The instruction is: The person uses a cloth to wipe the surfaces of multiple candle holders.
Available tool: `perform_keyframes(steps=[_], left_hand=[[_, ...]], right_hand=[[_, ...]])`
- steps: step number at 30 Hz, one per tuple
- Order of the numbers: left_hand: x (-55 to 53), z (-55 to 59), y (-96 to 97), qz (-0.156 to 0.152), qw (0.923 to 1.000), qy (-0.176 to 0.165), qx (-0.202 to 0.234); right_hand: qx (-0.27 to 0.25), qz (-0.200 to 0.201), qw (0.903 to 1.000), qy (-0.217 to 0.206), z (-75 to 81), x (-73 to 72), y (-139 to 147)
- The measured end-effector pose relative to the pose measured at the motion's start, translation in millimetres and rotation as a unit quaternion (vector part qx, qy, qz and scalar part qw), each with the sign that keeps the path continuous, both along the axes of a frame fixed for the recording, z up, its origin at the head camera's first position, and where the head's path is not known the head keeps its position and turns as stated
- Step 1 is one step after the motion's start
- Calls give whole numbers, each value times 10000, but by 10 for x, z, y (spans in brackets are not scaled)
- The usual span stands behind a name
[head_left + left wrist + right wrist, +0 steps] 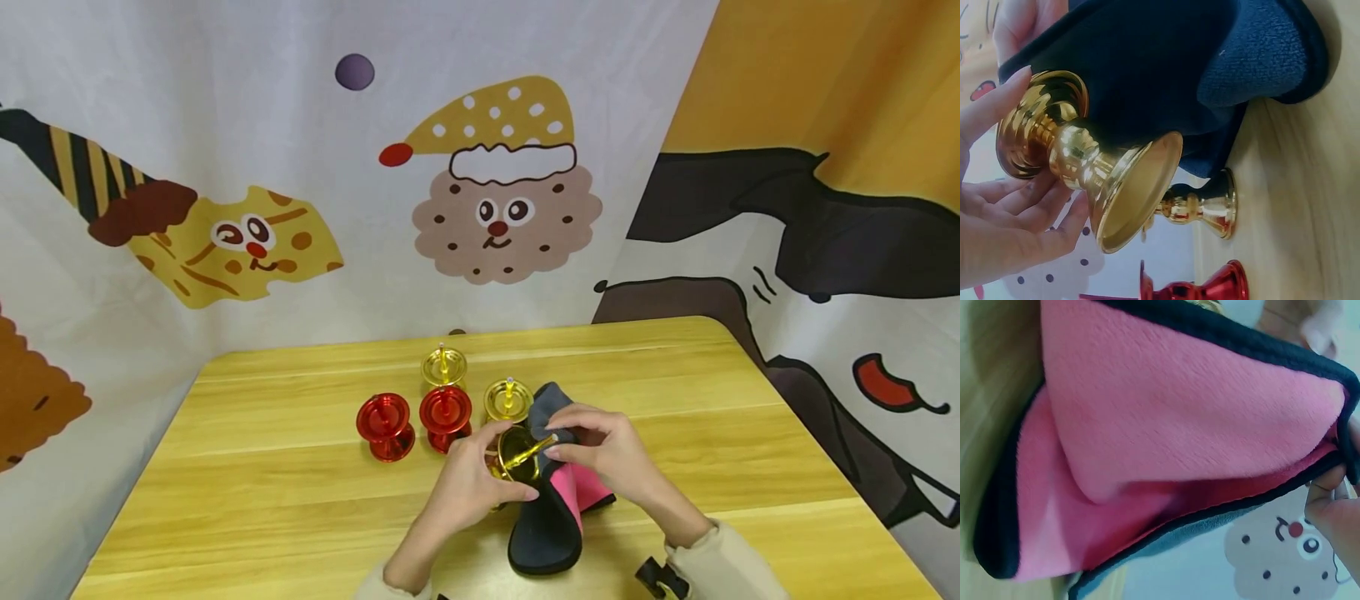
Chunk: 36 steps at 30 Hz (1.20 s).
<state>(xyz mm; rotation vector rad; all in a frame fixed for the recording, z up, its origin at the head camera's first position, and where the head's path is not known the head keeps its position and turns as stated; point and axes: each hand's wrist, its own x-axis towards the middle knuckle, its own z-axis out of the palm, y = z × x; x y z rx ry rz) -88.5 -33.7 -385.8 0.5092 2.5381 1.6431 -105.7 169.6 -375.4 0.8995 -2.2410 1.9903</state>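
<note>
1. The gold candlestick (517, 457) is lifted off the desk (262, 467) and tipped on its side, just in front of the gold stand (507, 399) nearest the hands, which serves as landmark.
2. The left hand (468, 487) has its fingers (1029, 212) curled around the stem and foot, clamped on the candlestick.
3. The right hand (607, 450) pinches the pink-and-dark cloth (558, 508) against the candlestick's spike; the cloth trails toward the person from the landmark, its lower end on the desk.
4. Judgement: wiping goes best with the stem held firm, turning the piece a little at a time while the cloth follows spike and cup.
5. Keep fingertips behind the cloth, clear of the spike.
6. Two red stands (384, 425) and another gold one (443, 366) sit left of and behind the landmark; keep elbows clear of them.
</note>
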Motion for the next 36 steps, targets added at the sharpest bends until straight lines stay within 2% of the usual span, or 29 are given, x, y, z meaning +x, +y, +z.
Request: perform_keyframes(steps=[3, 6, 10, 13, 19, 24, 29, 36], left_hand=[[-6, -30, -28, -120, 9989, -308, 347], [-15, -34, -56, -326, 9920, -739, 966], [-29, 18, -70, -593, 9796, -1152, 1536], [-35, 61, -63, -677, 9775, -1225, 1579], [-42, 80, -47, -662, 9771, -1284, 1565], [-47, 60, -30, -892, 9754, -1266, 1572], [-45, 50, -15, -1085, 9732, -1302, 1553], [-24, 77, 0, -1243, 9669, -1372, 1756]], right_hand=[[-69, -134, 9999, -4, 68, -15, 59], [116, -416, 9990, -95, 132, -19, 82], [424, -175, 9989, -88, 145, -21, 48], [634, 250, 9977, 1, 111, -24, 15], [957, 639, 9934, -38, 54, -35, -1], [1075, 680, 9916, -234, 26, -35, -11], [1037, 628, 9907, -622, 11, -22, -20], [599, 633, 9933, -756, 6, -3, -21]])
